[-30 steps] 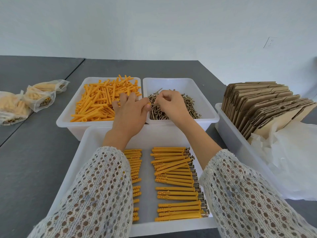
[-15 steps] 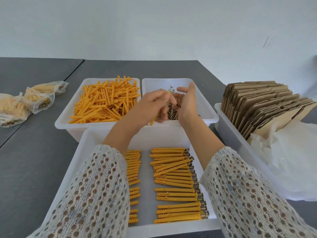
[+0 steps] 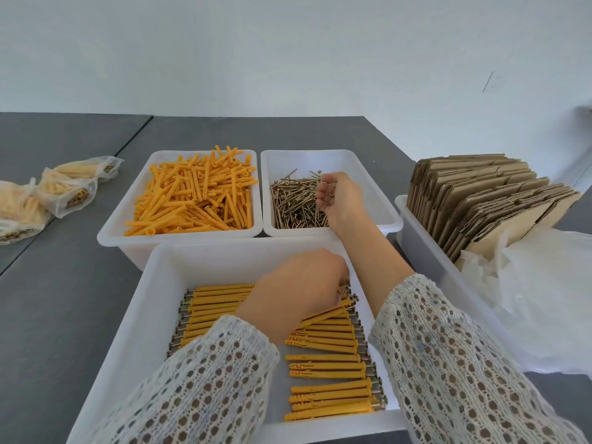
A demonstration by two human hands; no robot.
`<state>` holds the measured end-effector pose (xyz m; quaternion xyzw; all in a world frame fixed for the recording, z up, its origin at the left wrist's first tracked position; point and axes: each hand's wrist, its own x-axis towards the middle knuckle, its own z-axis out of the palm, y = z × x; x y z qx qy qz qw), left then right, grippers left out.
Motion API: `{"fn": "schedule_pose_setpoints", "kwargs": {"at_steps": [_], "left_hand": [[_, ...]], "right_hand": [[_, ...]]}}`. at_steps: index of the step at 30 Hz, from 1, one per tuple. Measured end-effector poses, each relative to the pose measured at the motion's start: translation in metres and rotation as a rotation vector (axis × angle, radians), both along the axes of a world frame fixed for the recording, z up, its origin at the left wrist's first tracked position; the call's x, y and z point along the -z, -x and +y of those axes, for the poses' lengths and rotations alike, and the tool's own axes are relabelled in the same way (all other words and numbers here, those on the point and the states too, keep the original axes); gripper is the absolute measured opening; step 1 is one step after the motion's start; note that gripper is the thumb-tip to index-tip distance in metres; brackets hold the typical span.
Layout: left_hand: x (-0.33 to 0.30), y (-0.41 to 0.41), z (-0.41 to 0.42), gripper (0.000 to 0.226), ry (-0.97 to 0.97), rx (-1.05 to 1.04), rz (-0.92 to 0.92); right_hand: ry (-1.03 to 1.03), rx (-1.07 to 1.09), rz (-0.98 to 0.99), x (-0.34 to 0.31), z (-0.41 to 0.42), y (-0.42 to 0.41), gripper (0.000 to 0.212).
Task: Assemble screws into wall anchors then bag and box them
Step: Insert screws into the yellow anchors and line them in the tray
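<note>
The left hand [image 3: 298,293] reaches down into the near white plastic bin [image 3: 153,302], its curled fingers at the far end of the right-hand row of assembled orange anchors with screws [image 3: 326,363]; whether it grips one cannot be told. The right hand [image 3: 339,200] hovers over the far right white bin [image 3: 378,187], fingers curled round a few loose brass-coloured screws [image 3: 294,203] above the heap. Loose orange plastic wall anchors [image 3: 195,193] fill the bin beside it. Flat brown cardboard boxes [image 3: 480,200] stand in a bin on the right, and filled clear bags [image 3: 61,190] lie on the grey table [image 3: 64,299] on the left
</note>
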<state>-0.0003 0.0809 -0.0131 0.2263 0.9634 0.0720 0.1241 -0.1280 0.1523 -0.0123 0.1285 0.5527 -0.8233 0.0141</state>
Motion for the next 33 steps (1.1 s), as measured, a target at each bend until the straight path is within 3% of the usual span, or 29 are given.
{"fn": "schedule_pose_setpoints", "kwargs": {"at_steps": [4, 8, 13, 19, 26, 28, 30, 33], "left_hand": [[0.012, -0.007, 0.015, 0.011, 0.113, 0.051, 0.118], [0.016, -0.012, 0.022, 0.008, 0.190, 0.122, 0.123], [0.014, -0.014, 0.027, 0.016, 0.318, 0.189, 0.184], [0.018, -0.011, 0.024, 0.029, 0.332, 0.098, 0.142], [0.018, -0.002, 0.017, 0.018, 0.369, 0.019, 0.165], [0.020, 0.000, 0.017, 0.019, 0.371, 0.026, 0.185], [0.022, 0.002, 0.014, 0.020, 0.338, 0.031, 0.192], [0.018, 0.007, 0.004, 0.032, 0.152, -0.015, 0.171]], "right_hand": [[-0.051, -0.005, -0.019, -0.001, -0.001, 0.002, 0.019], [-0.083, -0.013, -0.024, 0.001, -0.002, 0.005, 0.017], [-0.115, -0.016, -0.017, 0.004, -0.002, 0.007, 0.016], [-0.152, -0.033, 0.016, 0.008, -0.003, 0.009, 0.015], [-0.247, -0.059, 0.032, 0.008, -0.005, 0.009, 0.020], [-0.356, -0.072, 0.073, 0.011, -0.006, 0.009, 0.023], [-0.590, -0.089, 0.160, 0.016, -0.008, 0.009, 0.024], [-0.933, -0.106, 0.288, 0.022, -0.009, 0.007, 0.027]]}}
